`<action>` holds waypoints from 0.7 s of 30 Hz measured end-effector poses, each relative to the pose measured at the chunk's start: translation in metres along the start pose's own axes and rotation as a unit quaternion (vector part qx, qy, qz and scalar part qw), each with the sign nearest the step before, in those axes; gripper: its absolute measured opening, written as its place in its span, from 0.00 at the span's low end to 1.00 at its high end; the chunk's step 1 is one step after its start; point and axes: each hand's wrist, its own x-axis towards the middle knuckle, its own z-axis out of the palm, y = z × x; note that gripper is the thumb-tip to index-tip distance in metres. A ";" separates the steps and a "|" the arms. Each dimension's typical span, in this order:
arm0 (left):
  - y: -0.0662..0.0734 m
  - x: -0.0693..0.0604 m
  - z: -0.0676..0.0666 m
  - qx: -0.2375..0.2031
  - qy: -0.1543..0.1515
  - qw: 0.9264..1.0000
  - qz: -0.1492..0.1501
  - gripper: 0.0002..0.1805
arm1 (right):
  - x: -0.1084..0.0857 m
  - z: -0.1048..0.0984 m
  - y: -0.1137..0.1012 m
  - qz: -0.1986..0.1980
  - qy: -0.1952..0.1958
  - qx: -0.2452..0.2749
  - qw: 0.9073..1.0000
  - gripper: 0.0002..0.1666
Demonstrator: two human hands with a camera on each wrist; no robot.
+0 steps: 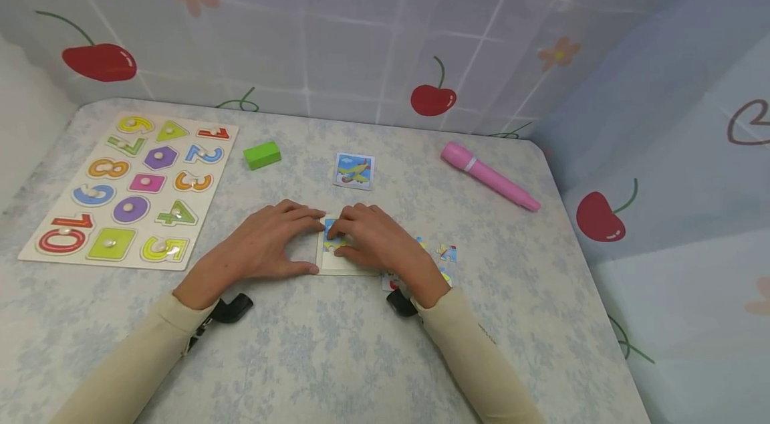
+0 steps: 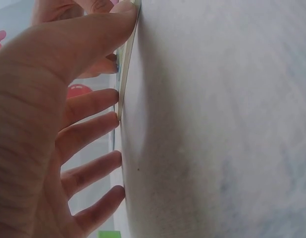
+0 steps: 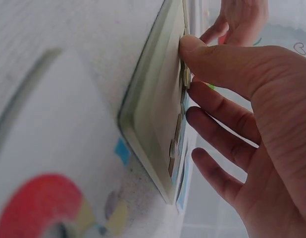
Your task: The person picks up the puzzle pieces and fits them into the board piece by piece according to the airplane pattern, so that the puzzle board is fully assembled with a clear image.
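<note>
A small pale puzzle tray (image 1: 349,268) lies in front of me, with blue and yellow jigsaw pieces (image 1: 329,226) in its upper part. My left hand (image 1: 265,241) holds the tray's left side, thumb at the near corner and fingertips at the far one. Over the tray, my right hand (image 1: 380,237) pinches a jigsaw piece (image 3: 187,78) between thumb and index finger; most of that piece is hidden. Loose jigsaw pieces (image 1: 448,252) lie right of the tray, partly behind the right wrist. A picture piece with red on it (image 3: 41,208) shows close up in the right wrist view.
Beyond the tray lies an airplane picture card (image 1: 353,171). A green block (image 1: 262,155) sits farther left, beside a board of numbers and shapes (image 1: 201,200). A pink pen-shaped stick (image 1: 490,178) rests at the back right. A patterned curtain (image 1: 361,29) hangs behind the table.
</note>
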 end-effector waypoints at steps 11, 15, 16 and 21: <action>-0.001 -0.001 -0.001 0.000 0.000 1.000 -0.001 0.41 | 0.002 -0.001 0.000 -0.003 -0.010 0.008 1.000 0.17; -0.001 -0.001 0.000 -0.003 0.003 1.000 0.002 0.41 | 0.002 -0.001 0.000 0.001 -0.014 0.018 1.000 0.18; -0.001 -0.001 0.000 -0.004 0.004 1.000 0.002 0.41 | 0.001 -0.001 0.001 0.003 -0.015 0.023 1.000 0.18; -0.001 -0.001 0.001 -0.005 0.005 1.000 0.002 0.41 | -0.001 -0.004 0.004 0.008 -0.005 0.043 0.999 0.18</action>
